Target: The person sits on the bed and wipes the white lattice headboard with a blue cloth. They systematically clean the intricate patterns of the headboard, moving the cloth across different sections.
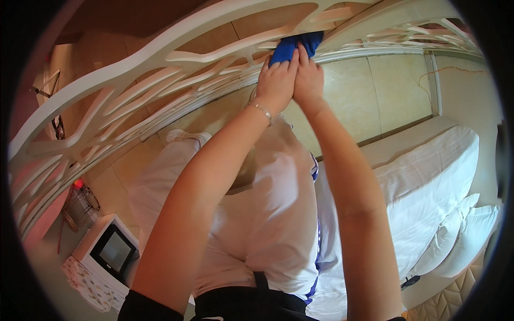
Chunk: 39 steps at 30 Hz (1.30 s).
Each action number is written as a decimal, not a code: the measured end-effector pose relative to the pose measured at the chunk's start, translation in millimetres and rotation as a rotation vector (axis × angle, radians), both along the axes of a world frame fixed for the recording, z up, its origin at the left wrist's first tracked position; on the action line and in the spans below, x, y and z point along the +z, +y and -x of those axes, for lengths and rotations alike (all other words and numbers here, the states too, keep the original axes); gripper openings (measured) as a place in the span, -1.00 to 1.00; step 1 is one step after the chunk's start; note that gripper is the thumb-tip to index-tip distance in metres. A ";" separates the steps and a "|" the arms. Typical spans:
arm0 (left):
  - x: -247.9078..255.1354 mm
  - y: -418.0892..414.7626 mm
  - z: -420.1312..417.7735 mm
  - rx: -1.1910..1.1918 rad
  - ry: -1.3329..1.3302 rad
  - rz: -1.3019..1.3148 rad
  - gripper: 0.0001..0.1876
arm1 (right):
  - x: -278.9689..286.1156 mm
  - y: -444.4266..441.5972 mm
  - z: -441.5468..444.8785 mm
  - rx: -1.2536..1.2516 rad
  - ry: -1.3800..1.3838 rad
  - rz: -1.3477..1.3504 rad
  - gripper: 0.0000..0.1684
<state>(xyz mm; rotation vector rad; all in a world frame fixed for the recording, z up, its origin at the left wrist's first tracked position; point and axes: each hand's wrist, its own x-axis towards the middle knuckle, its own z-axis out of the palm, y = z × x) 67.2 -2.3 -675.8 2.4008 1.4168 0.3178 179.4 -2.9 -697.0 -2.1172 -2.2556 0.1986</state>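
Note:
Both my arms reach out to a white openwork lattice partition (132, 94) at the top of the head view. My left hand (276, 83) and my right hand (310, 76) lie side by side, touching, on a blue cloth (287, 50). The cloth is bunched under the fingers, against the partition beside its solid upright post (357, 30). A clear bracelet (263, 112) circles my left wrist. The fingertips are partly sunk in the cloth's folds, and the palms are hidden.
A bed with a white sheet (433, 160) and pillows (468, 240) is at the right. On the left, a white cabinet (100, 226) bears a black-framed screen device (114, 250), with patterned cloth (86, 285) beside it. Tiled floor (353, 96) shows below the partition; a thin cable (421, 80) hangs at right.

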 end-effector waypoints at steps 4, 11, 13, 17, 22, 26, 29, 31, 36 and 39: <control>-7.7 -34.3 49.9 -0.053 -0.107 -0.087 -0.25 | -15.3 -27.9 43.8 -0.164 0.484 -0.057 -0.30; 13.9 -27.6 99.0 0.171 -0.129 0.122 -0.18 | -16.0 7.0 114.4 -0.432 1.155 -0.204 -0.37; -3.1 -27.4 93.6 0.222 -0.217 0.121 -0.15 | -28.1 10.6 122.2 -0.478 1.289 -0.194 -0.38; -35.8 -10.7 83.5 0.287 -0.469 0.268 -0.20 | -47.0 17.5 113.2 -0.535 1.479 -0.010 -0.39; -45.5 -9.5 83.9 0.407 -0.572 0.411 -0.19 | -29.0 22.4 116.3 -0.575 1.436 0.012 -0.50; -61.4 -6.7 82.6 0.392 -0.592 0.453 -0.16 | -41.3 23.3 113.4 -0.562 1.370 0.079 -0.50; -88.6 -4.4 85.4 0.338 -0.569 0.498 -0.14 | -59.8 22.9 113.9 -0.599 1.374 0.113 -0.39; -109.5 1.2 89.8 0.373 -0.684 0.682 -0.12 | -68.5 21.4 117.3 -0.616 1.367 0.101 -0.33; -131.7 17.7 97.3 0.396 -0.799 0.838 -0.10 | -71.2 24.4 120.7 -0.605 1.180 0.093 -0.31; -132.8 22.5 98.0 0.359 -0.653 0.744 -0.12 | -68.0 25.2 109.9 -0.557 1.220 0.116 -0.43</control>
